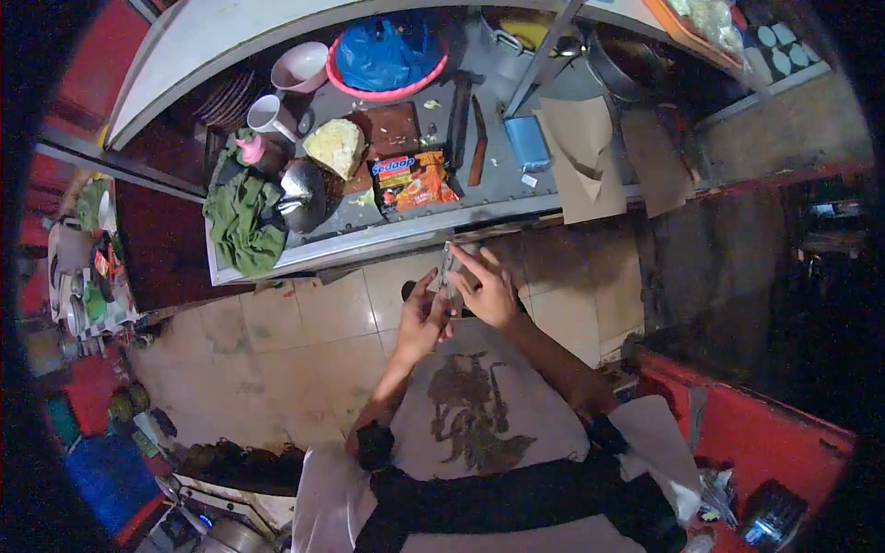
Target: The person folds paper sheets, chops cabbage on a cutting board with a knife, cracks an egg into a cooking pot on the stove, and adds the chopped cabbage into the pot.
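Note:
Both my hands are together in front of the counter's metal edge, around a small, thin, shiny packet point(446, 267) held upright. My left hand point(426, 318) grips its lower end between closed fingers. At its upper end, the fingers of my right hand point(486, 288) pinch it. On the counter beyond lie an orange noodle packet point(415, 182), a piece of cabbage point(335, 147), a brown board point(392, 127), a knife point(477, 143) and a blue pack point(526, 144).
A green cloth point(244, 217) hangs over the counter's left corner beside a round metal lid point(302, 195). Behind are a white mug point(270, 117), a pink basket point(387, 89) with a blue bag, and pans. Brown paper point(579, 166) overhangs the counter's front edge point(369, 241).

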The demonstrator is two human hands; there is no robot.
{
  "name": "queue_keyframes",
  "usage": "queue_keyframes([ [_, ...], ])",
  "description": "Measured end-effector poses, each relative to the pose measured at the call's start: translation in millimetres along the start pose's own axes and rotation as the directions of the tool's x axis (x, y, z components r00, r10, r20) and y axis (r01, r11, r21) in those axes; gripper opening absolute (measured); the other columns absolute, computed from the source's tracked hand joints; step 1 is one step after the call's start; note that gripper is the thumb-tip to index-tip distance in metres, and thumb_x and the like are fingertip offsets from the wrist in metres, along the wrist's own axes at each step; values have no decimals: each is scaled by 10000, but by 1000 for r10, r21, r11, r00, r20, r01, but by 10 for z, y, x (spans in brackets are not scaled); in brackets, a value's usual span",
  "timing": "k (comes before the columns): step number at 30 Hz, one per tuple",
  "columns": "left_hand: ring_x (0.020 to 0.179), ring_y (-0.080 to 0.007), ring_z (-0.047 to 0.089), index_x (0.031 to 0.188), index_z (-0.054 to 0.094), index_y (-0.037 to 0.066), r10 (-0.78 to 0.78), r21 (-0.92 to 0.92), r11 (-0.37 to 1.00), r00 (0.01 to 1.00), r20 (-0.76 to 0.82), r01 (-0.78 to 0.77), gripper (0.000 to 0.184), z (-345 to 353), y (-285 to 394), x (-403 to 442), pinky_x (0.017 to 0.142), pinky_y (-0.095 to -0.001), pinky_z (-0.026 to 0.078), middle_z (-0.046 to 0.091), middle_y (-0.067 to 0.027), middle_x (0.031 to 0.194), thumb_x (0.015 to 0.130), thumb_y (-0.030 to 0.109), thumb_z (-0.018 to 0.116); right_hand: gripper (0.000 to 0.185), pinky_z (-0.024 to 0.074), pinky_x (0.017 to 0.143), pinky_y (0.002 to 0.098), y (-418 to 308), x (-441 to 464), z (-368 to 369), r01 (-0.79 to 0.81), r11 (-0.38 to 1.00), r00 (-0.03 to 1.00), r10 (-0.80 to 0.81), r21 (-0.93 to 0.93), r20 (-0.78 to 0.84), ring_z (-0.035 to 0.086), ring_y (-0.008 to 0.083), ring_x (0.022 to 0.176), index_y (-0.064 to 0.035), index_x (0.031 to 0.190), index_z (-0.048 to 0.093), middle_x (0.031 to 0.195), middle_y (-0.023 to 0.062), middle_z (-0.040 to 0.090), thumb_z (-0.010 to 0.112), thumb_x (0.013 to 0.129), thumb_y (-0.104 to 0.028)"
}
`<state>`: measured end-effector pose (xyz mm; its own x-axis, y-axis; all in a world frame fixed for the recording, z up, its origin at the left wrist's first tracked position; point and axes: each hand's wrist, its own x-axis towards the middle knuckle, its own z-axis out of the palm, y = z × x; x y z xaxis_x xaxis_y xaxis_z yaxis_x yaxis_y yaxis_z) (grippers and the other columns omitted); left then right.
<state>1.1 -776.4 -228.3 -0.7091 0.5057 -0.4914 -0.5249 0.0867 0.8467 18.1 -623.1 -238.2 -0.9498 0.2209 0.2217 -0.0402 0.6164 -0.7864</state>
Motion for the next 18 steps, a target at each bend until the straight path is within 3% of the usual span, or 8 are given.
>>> queue_keyframes([
  [1, 431, -108, 512, 1381, 216, -2, -3, 1, 1000, 1000, -4, 3, 535, 13, -52, 27, 378, -220, 388, 566, -70, 683, 947, 201, 454, 413, 399, 493, 317, 29, 22, 36, 105, 992, 991, -110, -67, -73, 476, 202, 548, -148, 1174, 587, 780, 101, 522, 689, 775, -182],
  [3, 432, -103, 506, 1382, 214, 0, 84, -8, 996, 995, -56, -85, 539, 50, -159, 101, 378, -225, 383, 565, -67, 677, 943, 189, 462, 406, 412, 511, 327, 59, 30, 56, 83, 996, 995, -85, -39, -57, 487, 236, 556, -137, 1162, 596, 713, 107, 451, 691, 767, -152],
  [7, 428, -105, 503, 1380, 212, -8, 83, 51, 996, 985, -149, -76, 533, 181, -113, 94, 381, -230, 390, 560, -65, 666, 938, 153, 462, 350, 445, 552, 354, 85, 54, 75, 33, 999, 999, -33, 19, -1, 547, 259, 623, -113, 1128, 607, 762, 126, 506, 663, 783, -119],
  [12, 427, -101, 491, 1405, 216, 83, 144, 63, 989, 949, -281, -131, 529, 464, 17, 32, 389, -239, 406, 550, -55, 663, 923, 48, 432, 213, 461, 604, 394, 154, 130, -41, -10, 998, 995, 4, 58, 104, 577, 316, 744, -70, 998, 618, 859, 154, 534, 638, 794, -130],
  [15, 431, -93, 482, 1415, 216, 138, 184, 151, 978, 927, -328, -141, 549, 557, -57, 57, 394, -242, 412, 536, -42, 655, 920, 22, 422, 126, 456, 595, 385, 142, 160, -134, 78, 991, 993, -87, 108, 81, 575, 305, 719, -63, 883, 608, 863, 149, 537, 639, 792, -144],
  [16, 454, -88, 488, 1373, 295, 120, 165, -1, 985, 938, -305, -173, 479, 553, -124, 65, 414, -243, 424, 524, -31, 672, 921, 25, 423, 116, 434, 586, 351, 79, 145, -213, 80, 982, 987, -101, 169, 121, 548, 288, 692, -54, 842, 597, 797, 136, 522, 647, 782, -140],
  [17, 454, -88, 488, 1373, 295, 120, 169, 2, 984, 930, -327, -178, 479, 530, -255, 101, 414, -243, 424, 524, -31, 672, 921, 25, 423, 118, 412, 577, 318, 39, 111, -279, 76, 971, 980, -115, 227, 163, 521, 270, 665, -45, 800, 586, 732, 123, 507, 655, 773, -136],
  [18, 473, -87, 500, 1312, 359, 99, 277, 107, 961, 906, -320, -256, 397, 502, -409, 157, 425, -242, 426, 527, -30, 690, 926, 33, 420, 126, 391, 551, 296, 43, 64, -323, 102, 969, 962, -154, 225, 226, 473, 207, 610, -55, 879, 573, 715, 70, 474, 616, 823, -159],
])
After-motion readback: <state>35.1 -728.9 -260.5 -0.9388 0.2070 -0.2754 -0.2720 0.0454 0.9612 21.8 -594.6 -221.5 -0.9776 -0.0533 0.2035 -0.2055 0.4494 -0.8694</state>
